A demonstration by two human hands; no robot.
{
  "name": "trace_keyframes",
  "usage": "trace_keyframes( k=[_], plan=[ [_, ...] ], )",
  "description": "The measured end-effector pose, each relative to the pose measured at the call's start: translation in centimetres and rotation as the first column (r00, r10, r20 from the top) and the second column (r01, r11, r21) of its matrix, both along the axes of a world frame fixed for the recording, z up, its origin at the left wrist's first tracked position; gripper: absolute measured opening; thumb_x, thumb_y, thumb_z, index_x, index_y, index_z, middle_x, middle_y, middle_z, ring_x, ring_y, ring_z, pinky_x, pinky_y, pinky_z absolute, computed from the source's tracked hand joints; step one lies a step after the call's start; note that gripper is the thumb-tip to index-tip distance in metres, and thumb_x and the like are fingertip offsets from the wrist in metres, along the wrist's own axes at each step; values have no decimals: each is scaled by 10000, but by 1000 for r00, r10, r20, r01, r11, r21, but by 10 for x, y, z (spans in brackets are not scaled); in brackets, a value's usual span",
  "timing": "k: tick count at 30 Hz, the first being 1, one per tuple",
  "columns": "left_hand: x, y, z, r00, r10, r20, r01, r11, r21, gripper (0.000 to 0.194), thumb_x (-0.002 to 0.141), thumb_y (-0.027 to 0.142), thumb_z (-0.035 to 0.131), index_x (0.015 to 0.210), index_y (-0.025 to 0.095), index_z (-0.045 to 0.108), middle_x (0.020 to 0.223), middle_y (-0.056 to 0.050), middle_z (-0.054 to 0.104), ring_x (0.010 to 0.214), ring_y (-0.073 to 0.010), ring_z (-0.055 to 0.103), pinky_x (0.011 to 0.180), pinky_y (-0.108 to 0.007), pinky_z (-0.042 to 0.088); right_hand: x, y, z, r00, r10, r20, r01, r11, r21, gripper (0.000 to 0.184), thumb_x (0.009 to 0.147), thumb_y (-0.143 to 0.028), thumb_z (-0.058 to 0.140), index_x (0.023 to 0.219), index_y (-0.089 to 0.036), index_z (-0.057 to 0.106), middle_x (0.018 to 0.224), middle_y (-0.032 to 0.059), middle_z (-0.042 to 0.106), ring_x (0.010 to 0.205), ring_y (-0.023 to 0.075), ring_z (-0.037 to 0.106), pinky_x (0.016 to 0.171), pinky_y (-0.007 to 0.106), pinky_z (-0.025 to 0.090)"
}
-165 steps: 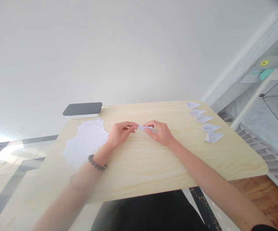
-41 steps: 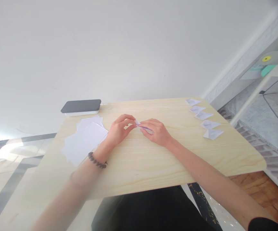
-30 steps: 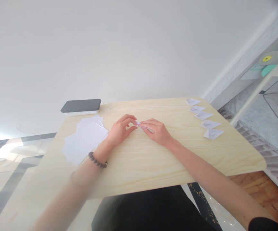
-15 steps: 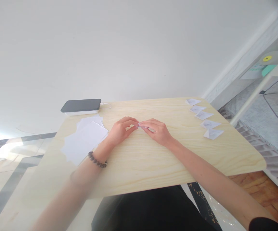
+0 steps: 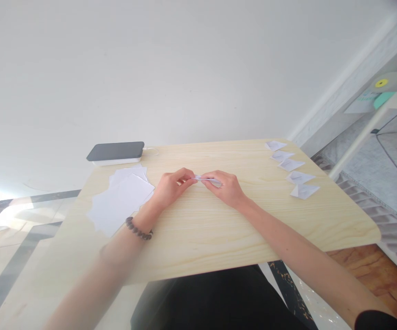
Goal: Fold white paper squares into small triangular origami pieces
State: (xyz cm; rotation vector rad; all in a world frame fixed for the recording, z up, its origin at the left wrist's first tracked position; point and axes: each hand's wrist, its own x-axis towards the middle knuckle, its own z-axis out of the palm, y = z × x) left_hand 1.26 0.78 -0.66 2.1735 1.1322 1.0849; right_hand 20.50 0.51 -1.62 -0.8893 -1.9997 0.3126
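Between my two hands, over the middle of the wooden table, is a small folded piece of white paper. My left hand pinches its left end between thumb and fingers. My right hand pinches the right part, and some of the paper shows below its fingers. Most of the folded shape is hidden by my fingertips. To the left, beside my left forearm, lies a loose pile of white paper sheets. Several folded paper pieces with pointed ends stand in a row along the right side.
A dark-topped, white-sided box-like device with a white cable sits at the back left corner. Behind the table rises a plain wall. A pale metal pole stands to the right, beyond the table edge.
My left hand has drawn slightly left and its fingers have closed into a tighter pinch. A little more of the folded paper shows between the hands. The pile and the row are unchanged.
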Motion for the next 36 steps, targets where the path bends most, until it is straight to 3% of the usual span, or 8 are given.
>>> trace_keyframes(
  k=[11,23,31,36],
  plan=[
    [0,-1,-1,990,29,-137,-7,987,163,185,812,300,506,898,219,648,969,-5,664,654,-99,603,626,-214,488,0,-2,3,999,-17,-43,11,992,-125,144,791,-255,528,861,-216,647,863,-1,679,799,135,627,742,254,481],
    [1,-1,-2,969,69,-236,-10,970,241,168,811,304,507,873,220,639,1028,-11,647,686,-104,624,644,-207,475,0,-3,1,1000,-11,-21,8,994,-108,150,795,-275,525,852,-218,652,842,8,680,762,136,625,714,263,482],
    [2,-1,-2,941,120,-316,-73,985,156,194,820,328,487,899,219,627,803,6,691,620,-117,609,627,-227,442,0,-2,2,1000,17,-14,-18,997,-78,141,789,-269,536,853,-221,652,875,2,680,795,131,621,742,259,483],
    [1,1,0,978,73,-195,-72,997,14,198,799,347,506,825,204,640,788,6,685,608,-109,602,618,-221,463,1,-1,4,1000,-3,-3,3,994,-109,143,778,-274,549,858,-225,656,867,-3,682,789,135,626,735,258,481]
  ],
)
